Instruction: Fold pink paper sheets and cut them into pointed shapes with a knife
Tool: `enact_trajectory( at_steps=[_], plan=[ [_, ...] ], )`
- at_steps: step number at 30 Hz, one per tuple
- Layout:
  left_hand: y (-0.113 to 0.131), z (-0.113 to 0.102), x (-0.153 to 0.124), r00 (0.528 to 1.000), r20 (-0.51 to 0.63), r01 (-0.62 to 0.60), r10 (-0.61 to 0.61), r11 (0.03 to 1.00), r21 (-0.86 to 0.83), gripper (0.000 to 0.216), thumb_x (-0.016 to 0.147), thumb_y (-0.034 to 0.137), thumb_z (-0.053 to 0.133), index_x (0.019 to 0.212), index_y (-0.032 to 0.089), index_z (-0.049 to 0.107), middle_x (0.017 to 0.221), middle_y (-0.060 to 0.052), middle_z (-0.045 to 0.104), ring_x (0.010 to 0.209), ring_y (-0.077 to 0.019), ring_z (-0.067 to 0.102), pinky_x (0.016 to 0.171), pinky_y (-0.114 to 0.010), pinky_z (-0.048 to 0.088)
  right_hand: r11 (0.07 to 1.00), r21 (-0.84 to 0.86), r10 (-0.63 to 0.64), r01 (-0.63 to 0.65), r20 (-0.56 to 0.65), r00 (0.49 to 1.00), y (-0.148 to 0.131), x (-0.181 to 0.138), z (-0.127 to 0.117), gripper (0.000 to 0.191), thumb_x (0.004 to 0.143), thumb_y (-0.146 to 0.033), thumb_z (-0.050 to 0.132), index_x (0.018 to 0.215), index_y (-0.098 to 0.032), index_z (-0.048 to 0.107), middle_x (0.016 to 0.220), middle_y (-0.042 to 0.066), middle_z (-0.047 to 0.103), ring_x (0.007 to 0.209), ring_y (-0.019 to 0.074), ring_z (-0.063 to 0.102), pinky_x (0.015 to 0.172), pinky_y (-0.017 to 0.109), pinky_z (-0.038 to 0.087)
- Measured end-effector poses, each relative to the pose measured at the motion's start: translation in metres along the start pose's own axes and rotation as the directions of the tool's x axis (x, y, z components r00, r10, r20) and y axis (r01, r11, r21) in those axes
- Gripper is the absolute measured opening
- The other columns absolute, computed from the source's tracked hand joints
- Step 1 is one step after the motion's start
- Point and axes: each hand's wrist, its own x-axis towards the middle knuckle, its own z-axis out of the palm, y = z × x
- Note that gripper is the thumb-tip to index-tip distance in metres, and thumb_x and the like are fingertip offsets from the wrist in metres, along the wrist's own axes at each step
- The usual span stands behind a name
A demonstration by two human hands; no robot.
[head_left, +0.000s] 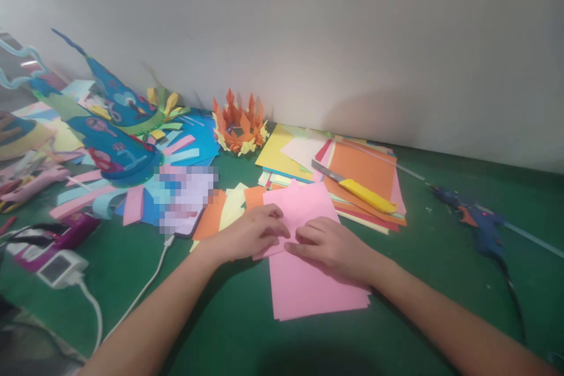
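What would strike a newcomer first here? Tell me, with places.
Centre front, the left hand and right hand press on a stack of pink paper sheets on the green table. Behind them by the wall stands a spiky orange paper crown; behind-right of the stack, a yellow utility knife lies on mixed coloured sheets.

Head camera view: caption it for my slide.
The left hand and right hand press a pink paper sheet on a green table, yellow knife and blue glue gun nearby.
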Motion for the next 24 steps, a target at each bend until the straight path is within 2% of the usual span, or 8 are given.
enact_trajectory(
  at_steps=[4,9,12,18,24],
  plan=[
    [0.001,-0.001,0.0,1.0,0.016,0.013,-0.014,1.0,0.012,0.03,0.082,0.009,0.051,0.1,0.024,0.069,0.115,-0.004,0.053,0.103,-0.0184,0.056,0.091,-0.029,0.044,1.0,0.024,0.013,-0.012,-0.042,0.999,0.006,-0.004,0.001,0.021,0.094,-0.014,0.044,0.1,-0.018,0.064,0.075,0.004,0.057,0.072,0.0159,0.045,0.063,0.03,0.03],
    [0.001,-0.002,0.001,1.0,0.027,0.01,-0.01,1.0,0.015,0.03,0.082,0.009,0.053,0.1,0.024,0.07,0.115,-0.005,0.053,0.105,-0.0189,0.056,0.093,-0.029,0.042,0.993,0.111,0.046,-0.036,-0.088,0.995,0.019,-0.013,-0.001,0.027,0.09,-0.007,0.041,0.079,-0.015,0.064,0.073,0.005,0.058,0.071,0.0154,0.046,0.062,0.029,0.032],
    [0.001,-0.002,0.001,1.0,0.025,0.008,-0.008,1.0,0.012,0.029,0.082,0.009,0.053,0.1,0.024,0.07,0.114,-0.005,0.053,0.106,-0.0186,0.056,0.093,-0.029,0.043,0.989,0.144,0.058,-0.043,-0.104,0.993,0.025,-0.017,-0.005,0.029,0.089,-0.005,0.041,0.074,-0.016,0.063,0.071,0.005,0.059,0.07,0.0149,0.046,0.06,0.028,0.032],
    [0.001,-0.002,0.001,1.0,0.026,0.004,-0.004,1.0,0.022,0.029,0.082,0.01,0.053,0.101,0.025,0.07,0.115,-0.004,0.053,0.107,-0.019,0.055,0.093,-0.029,0.042,0.989,0.146,0.044,-0.025,-0.129,0.991,0.028,-0.018,-0.008,0.03,0.09,-0.005,0.039,0.073,-0.017,0.061,0.072,0.004,0.06,0.07,0.0148,0.049,0.06,0.028,0.034],
    [0.0,-0.002,0.002,1.0,0.027,0.005,-0.005,1.0,0.006,0.029,0.081,0.009,0.053,0.1,0.024,0.07,0.115,-0.004,0.053,0.105,-0.0182,0.056,0.093,-0.029,0.043,0.991,0.13,-0.027,0.037,-0.076,0.997,0.016,-0.015,-0.001,0.025,0.093,-0.01,0.037,0.097,-0.015,0.062,0.085,0.009,0.064,0.082,0.0176,0.056,0.07,0.031,0.043]
  ],
)
